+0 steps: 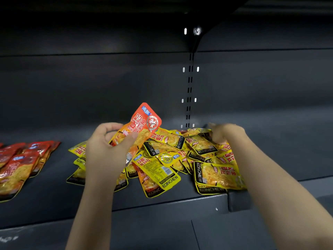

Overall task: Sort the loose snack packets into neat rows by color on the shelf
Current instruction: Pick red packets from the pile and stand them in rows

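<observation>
My left hand (106, 150) pinches a light, crinkly red packet (142, 127) by its lower edge; my right hand (225, 134), blurred, grip unclear, reaches the slippery yellow pile (180, 159).

Right hand (225, 134) blurred; red packets (19, 165) cut off left.

A dark grey shelf (54, 199) carries everything. A loose heap of yellow packets (180, 159) lies at its centre, and overlapping red packets (19, 163) lie at nine o'clock, apart from the heap.
</observation>
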{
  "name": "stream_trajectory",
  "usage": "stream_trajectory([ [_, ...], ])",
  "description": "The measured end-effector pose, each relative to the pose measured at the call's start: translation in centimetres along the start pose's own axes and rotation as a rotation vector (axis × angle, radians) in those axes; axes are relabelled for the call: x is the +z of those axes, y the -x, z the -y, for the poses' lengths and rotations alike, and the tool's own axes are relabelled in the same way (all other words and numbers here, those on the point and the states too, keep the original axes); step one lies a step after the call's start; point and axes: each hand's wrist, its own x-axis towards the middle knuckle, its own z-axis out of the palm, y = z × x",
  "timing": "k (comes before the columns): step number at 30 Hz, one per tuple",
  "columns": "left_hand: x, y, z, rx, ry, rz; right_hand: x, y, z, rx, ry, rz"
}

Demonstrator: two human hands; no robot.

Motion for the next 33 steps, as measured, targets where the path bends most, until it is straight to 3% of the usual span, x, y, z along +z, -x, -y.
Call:
stream_trajectory([
  [6,0.4,-0.3,1.3,-0.047,0.075,0.057,-1.1,1.2,0.8,0.041,0.059,-0.046],
  [10,0.5,-0.3,2.1,-0.062,0.095,0.033,-2.0,3.7,1.3,0.076,-0.052,-0.190],
  [14,0.3,-0.3,2.5,-0.059,0.137,-0.023,-2.4,6.9,2.1,0.007,-0.342,-0.371],
  [17,0.1,-0.4,2.9,-0.092,0.162,-0.035,-1.9,9.2,3.5,-0.146,-0.643,-0.466],
  [21,-1.0,-0.4,3.5,-0.174,0.294,0.040,-0.1,10.4,6.6,-0.328,-0.951,-0.428],
  [24,-2.3,-0.6,4.1,-0.245,0.374,0.122,1.5,10.7,8.8,-0.365,-1.126,-0.385],
  [28,-4.3,-1.4,5.0,-0.245,0.446,0.044,3.2,11.2,11.5,-0.448,-1.348,-0.271],
  [33,-6.9,-2.0,5.5,-0.216,0.457,0.004,3.9,12.2,15.1,-0.476,-1.439,-0.293],
])
